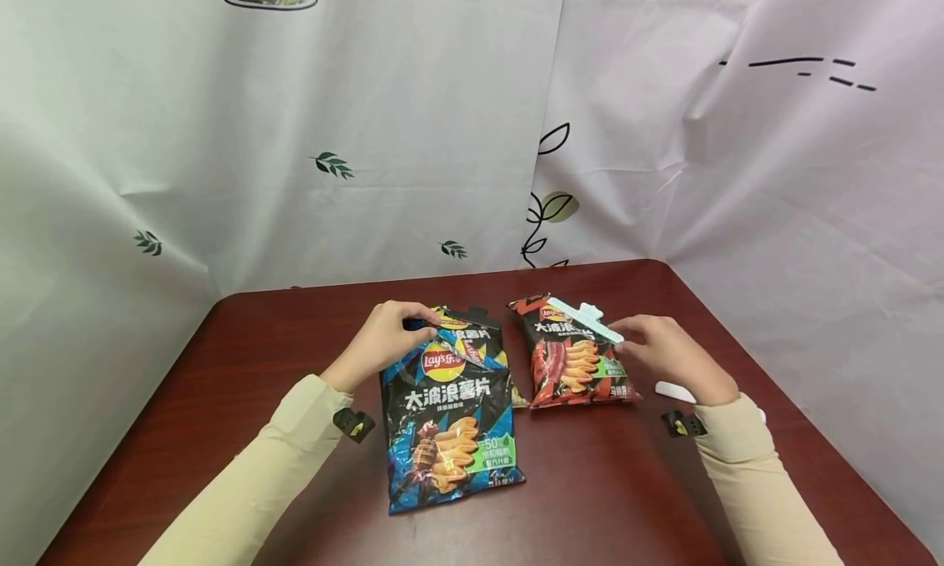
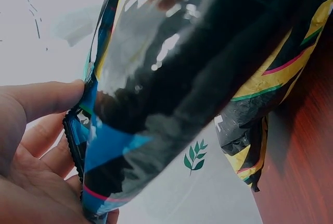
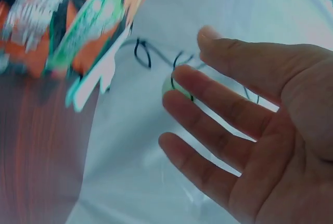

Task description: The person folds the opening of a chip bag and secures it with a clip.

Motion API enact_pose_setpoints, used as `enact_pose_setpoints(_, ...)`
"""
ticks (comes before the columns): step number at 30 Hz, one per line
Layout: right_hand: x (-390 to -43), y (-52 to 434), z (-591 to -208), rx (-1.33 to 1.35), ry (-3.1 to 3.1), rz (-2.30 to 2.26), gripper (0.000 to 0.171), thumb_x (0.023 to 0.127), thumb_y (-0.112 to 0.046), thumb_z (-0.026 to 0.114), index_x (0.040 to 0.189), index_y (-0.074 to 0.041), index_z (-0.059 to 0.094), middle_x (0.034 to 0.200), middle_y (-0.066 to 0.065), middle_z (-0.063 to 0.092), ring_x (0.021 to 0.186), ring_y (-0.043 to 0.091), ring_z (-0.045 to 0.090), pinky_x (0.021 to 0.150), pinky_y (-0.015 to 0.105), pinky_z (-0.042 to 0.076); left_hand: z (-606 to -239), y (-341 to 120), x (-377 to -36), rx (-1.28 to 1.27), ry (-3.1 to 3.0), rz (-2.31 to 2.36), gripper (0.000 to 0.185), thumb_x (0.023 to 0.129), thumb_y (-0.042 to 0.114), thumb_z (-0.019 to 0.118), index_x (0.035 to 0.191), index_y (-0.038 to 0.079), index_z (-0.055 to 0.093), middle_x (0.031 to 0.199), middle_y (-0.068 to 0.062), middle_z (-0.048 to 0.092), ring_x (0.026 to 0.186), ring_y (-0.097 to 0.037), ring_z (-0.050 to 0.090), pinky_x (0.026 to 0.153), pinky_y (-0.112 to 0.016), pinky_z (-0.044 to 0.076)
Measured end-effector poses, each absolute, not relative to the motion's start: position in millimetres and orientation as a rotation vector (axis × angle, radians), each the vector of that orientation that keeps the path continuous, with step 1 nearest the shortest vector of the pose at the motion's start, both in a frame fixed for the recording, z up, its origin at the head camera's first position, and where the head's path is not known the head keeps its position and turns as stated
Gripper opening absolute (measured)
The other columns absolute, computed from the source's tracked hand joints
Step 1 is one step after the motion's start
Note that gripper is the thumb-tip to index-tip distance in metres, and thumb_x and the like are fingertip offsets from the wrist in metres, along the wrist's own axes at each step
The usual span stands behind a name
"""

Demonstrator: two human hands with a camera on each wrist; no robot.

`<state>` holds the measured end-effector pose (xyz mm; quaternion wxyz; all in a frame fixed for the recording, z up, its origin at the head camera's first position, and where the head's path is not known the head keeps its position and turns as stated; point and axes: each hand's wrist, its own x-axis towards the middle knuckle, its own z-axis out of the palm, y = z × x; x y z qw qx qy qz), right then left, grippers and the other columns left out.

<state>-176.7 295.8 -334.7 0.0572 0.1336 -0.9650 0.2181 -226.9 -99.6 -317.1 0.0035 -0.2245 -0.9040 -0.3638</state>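
Observation:
My left hand point(image 1: 385, 342) pinches the top edge of a blue and black bag of potato chips point(image 1: 451, 418), which hangs tilted toward me. In the left wrist view, the thumb and fingers point(image 2: 52, 99) hold the crimped edge of that bag. Behind it is a yellow and black chip bag point(image 2: 270, 88) with a black bag clip point(image 1: 475, 316) across its top. My right hand point(image 1: 667, 355) holds nothing; its fingers point(image 3: 218, 135) are spread and relaxed. Just left of it, a white bag clip point(image 1: 585, 320) sits across the top of a red and black chip bag point(image 1: 583, 369).
A white clip point(image 1: 674, 392) lies on the dark red table point(image 1: 295, 369) beneath my right forearm, and a bit of another white thing point(image 1: 762, 416) shows beside the right sleeve. White printed cloth point(image 1: 413, 124) hangs behind the table and along its sides.

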Motion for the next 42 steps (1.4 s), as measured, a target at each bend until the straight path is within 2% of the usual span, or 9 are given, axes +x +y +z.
enact_pose_setpoints(5,-176,313,-336,0.336,-2.994,0.624,0.032,0.088,-0.006,0.064,0.119,0.002,0.065,0.116,0.022,0.066,0.106,0.036,0.062,0.085,0.05,0.05,-317,-100,-226,-0.698,-2.829,-1.146,0.017,0.091,0.013,0.066,0.106,0.009,0.073,0.115,-0.012,0.068,0.082,-0.017,0.062,0.071,-0.029,0.051)
enact_pose_setpoints(10,-179,328,-340,0.295,-3.085,0.622,0.035,0.087,-0.006,0.066,0.119,0.007,0.063,0.114,0.027,0.064,0.086,0.03,0.065,0.066,0.039,0.052,-318,-99,-225,-0.69,-2.832,-1.145,0.016,0.091,0.013,0.066,0.105,0.012,0.073,0.114,-0.012,0.068,0.082,-0.017,0.062,0.071,-0.029,0.05)
enact_pose_setpoints(12,-180,333,-343,0.287,-3.113,0.623,0.035,0.086,-0.006,0.067,0.118,0.009,0.063,0.112,0.028,0.065,0.082,0.027,0.065,0.063,0.036,0.051,-318,-100,-225,-0.687,-2.833,-1.144,0.015,0.091,0.013,0.066,0.104,0.012,0.073,0.113,-0.012,0.069,0.081,-0.017,0.061,0.07,-0.029,0.05)
enact_pose_setpoints(17,-183,348,-350,0.268,-3.154,0.59,0.035,0.084,-0.005,0.068,0.115,0.011,0.063,0.107,0.029,0.066,0.084,0.029,0.065,0.067,0.04,0.052,-318,-99,-225,-0.68,-2.83,-1.145,0.015,0.09,0.013,0.067,0.104,0.012,0.073,0.114,-0.011,0.069,0.082,-0.017,0.061,0.071,-0.03,0.051)
enact_pose_setpoints(23,-181,365,-354,0.181,-3.222,0.625,0.038,0.083,-0.003,0.066,0.117,0.013,0.06,0.106,0.03,0.065,0.072,0.022,0.064,0.062,0.039,0.051,-318,-100,-224,-0.675,-2.827,-1.14,0.016,0.09,0.014,0.067,0.105,0.012,0.073,0.115,-0.011,0.068,0.088,-0.02,0.063,0.075,-0.033,0.053)
enact_pose_setpoints(29,-176,375,-355,-0.031,-3.294,0.756,0.043,0.085,-0.006,0.064,0.124,0.01,0.055,0.106,0.028,0.064,0.086,0.034,0.063,0.05,0.041,0.049,-319,-100,-225,-0.663,-2.833,-1.146,0.017,0.09,0.014,0.067,0.105,0.011,0.073,0.116,-0.011,0.068,0.091,-0.021,0.062,0.078,-0.035,0.054)
enact_pose_setpoints(35,-173,383,-362,-0.095,-3.295,0.761,0.036,0.084,-0.005,0.064,0.117,0.009,0.061,0.115,0.032,0.06,0.09,0.037,0.061,0.055,0.043,0.05,-318,-100,-223,-0.665,-2.839,-1.141,0.018,0.09,0.014,0.067,0.106,0.01,0.073,0.116,-0.011,0.068,0.091,-0.021,0.063,0.079,-0.035,0.054)
enact_pose_setpoints(42,-175,388,-369,-0.022,-3.262,0.649,0.031,0.08,-0.001,0.066,0.109,0.01,0.066,0.107,0.029,0.065,0.089,0.036,0.06,0.062,0.041,0.05,-317,-100,-222,-0.667,-2.837,-1.146,0.016,0.09,0.013,0.067,0.105,0.011,0.073,0.115,-0.012,0.068,0.09,-0.02,0.063,0.077,-0.034,0.054)
